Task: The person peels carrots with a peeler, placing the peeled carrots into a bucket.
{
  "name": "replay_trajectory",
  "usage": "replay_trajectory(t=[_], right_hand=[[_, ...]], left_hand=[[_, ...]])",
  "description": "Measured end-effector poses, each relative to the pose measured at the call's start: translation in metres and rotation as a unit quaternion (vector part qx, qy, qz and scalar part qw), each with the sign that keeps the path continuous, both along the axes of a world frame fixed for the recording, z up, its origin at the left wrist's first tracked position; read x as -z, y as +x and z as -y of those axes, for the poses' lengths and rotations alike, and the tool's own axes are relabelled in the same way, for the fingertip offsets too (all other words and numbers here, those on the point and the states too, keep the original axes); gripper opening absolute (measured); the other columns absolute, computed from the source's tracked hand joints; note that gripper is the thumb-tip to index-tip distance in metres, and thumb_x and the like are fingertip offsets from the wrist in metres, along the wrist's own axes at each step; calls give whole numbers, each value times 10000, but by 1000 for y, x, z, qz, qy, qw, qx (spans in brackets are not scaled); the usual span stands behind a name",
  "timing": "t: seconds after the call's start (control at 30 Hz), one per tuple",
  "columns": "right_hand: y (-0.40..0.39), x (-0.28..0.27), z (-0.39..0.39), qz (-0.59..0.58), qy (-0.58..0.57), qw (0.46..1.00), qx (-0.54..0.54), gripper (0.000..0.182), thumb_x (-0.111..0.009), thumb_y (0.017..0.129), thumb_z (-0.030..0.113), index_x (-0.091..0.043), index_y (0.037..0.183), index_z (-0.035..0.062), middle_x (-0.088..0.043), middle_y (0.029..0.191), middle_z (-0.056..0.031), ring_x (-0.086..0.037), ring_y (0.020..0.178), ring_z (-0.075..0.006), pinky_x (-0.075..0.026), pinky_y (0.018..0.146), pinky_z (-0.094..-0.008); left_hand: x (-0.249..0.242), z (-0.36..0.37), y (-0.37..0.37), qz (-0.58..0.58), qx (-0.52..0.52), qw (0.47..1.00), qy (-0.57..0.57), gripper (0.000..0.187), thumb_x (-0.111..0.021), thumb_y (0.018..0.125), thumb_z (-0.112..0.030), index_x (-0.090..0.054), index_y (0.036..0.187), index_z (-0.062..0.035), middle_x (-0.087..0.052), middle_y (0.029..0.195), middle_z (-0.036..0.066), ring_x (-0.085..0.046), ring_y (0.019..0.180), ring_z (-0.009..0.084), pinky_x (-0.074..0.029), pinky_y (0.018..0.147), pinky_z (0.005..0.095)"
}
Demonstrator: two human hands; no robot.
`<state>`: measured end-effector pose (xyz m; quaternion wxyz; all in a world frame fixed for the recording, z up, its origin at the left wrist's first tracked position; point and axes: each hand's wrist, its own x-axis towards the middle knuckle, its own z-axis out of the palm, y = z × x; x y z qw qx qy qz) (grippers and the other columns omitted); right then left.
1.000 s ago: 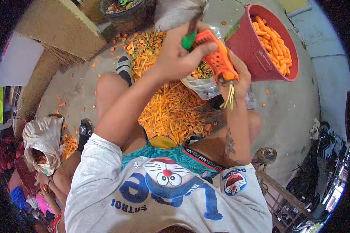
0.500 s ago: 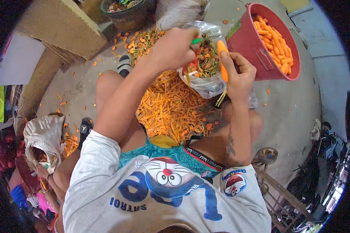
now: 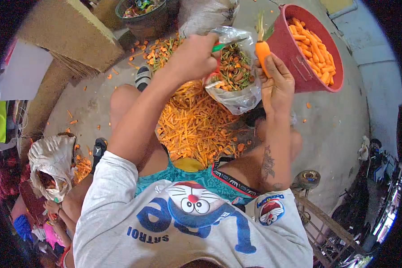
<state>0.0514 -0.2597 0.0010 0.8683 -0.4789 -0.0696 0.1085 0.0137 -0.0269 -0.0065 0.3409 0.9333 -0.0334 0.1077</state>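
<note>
My left hand is closed around a green-handled peeling tool, held over a clear plastic bag of carrot trimmings. My right hand grips a carrot upright, with its leafy end pointing up, right beside the rim of a red bucket that holds several peeled carrots. The tool's tip points toward the carrot. A broad pile of orange peelings lies on the ground between my knees.
A dark tub and a grey sack stand beyond the bag. A large tan block sits at top left. Another person with a white bag crouches at lower left. A motorbike is parked at right.
The carrot has been turned over, so its leafy end now points up instead of down. Both hands have risen toward the bag and the bucket.
</note>
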Motion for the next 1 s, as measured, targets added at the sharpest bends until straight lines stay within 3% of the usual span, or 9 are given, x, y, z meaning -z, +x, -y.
replay_trajectory(t=[0.3,0.37,0.43,0.6,0.7,0.77,0.83,0.97,1.0], right_hand=[[-17,11,-13,47,-25,999,-3,242,-734,902,12,-689,1130,-59,-733,1040,-137,-725,892,-212,-579,734,-288],[-9,10,-12,59,8,998,-21,217,-724,908,8,-694,1112,-59,-730,1047,-138,-723,906,-216,-582,743,-291],[11,12,1,23,17,999,16,280,-694,927,7,-653,1198,-51,-702,1140,-166,-707,985,-247,-589,762,-308],[115,-31,52,-167,321,926,109,501,-690,943,162,-507,1372,-20,-649,1235,-152,-664,1076,-289,-589,849,-393],[150,-14,28,-260,249,904,231,385,-696,916,207,-608,1222,-8,-677,1132,-129,-667,985,-250,-576,809,-380],[189,58,26,-46,72,994,-74,235,-671,911,201,-670,1059,19,-697,1028,-113,-646,858,-208,-539,711,-351],[159,92,-20,-110,-121,986,-35,133,-633,919,173,-692,919,54,-703,909,-77,-620,764,-192,-495,641,-352],[172,295,-23,-28,-467,877,-107,241,-565,945,253,-700,913,56,-709,817,-62,-643,732,-217,-515,702,-388],[175,355,-13,77,-614,776,-122,280,-556,938,275,-706,933,39,-720,857,-105,-665,773,-265,-529,725,-416]], left_hand=[[-8,18,1,-13,36,998,-57,321,-616,827,-143,-642,1067,69,-678,933,320,-668,899,487,-533,790,518],[29,-5,25,-211,38,972,92,333,-629,817,-156,-650,1052,79,-685,952,315,-678,917,476,-540,821,513],[22,-13,20,-175,31,979,102,334,-641,810,-177,-665,1045,59,-693,957,305,-690,932,456,-547,841,510],[9,-39,9,-110,-6,992,57,342,-641,816,-211,-673,1045,41,-690,959,305,-684,937,460,-552,822,515],[-8,-43,2,-80,-24,995,60,339,-630,813,-211,-671,1041,37,-684,938,311,-678,925,470,-550,826,517],[-13,-48,2,-69,-19,996,55,339,-626,812,-211,-670,1038,39,-682,932,313,-678,923,470,-549,829,519],[-9,-56,3,-58,-16,997,53,340,-623,811,-210,-668,1035,41,-680,925,316,-678,920,471,-548,831,521],[-3,-75,3,-60,-43,995,64,334,-622,817,-208,-664,1028,47,-678,926,316,-678,917,469,-547,828,523],[-4,-80,2,-62,-43,995,69,334,-624,819,-208,-663,1029,49,-679,929,315,-678,915,470,-547,825,521]])
